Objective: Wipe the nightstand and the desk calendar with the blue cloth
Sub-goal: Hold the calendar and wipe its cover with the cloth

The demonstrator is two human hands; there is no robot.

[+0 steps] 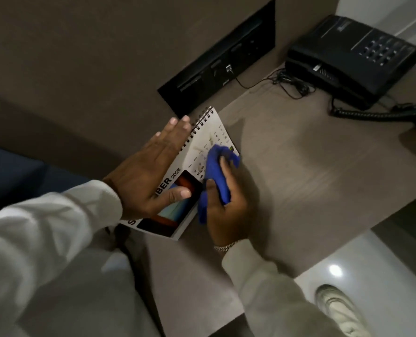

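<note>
Desk calendar (199, 152) (spiral-bound) stands on the nightstand (299, 171), steadied by the left hand (148, 176), fingers spread flat behind it, thumb on its face. Right hand (226, 210) grips the bunched blue cloth (216, 171) against the page. Black telephone (352, 59) sits well apart.

The desk calendar (202, 144) is showing "2026" in dark print along its upper edge, and beside it the bold letters "BER", the tail of a month name, with an "S" peeking out lower down; the left hand (151, 173) is covering the letters between. Small date numbers such as 13, 14 and 20 are showing on the grid. The telephone (355, 57) is carrying a label too small to read.
</note>
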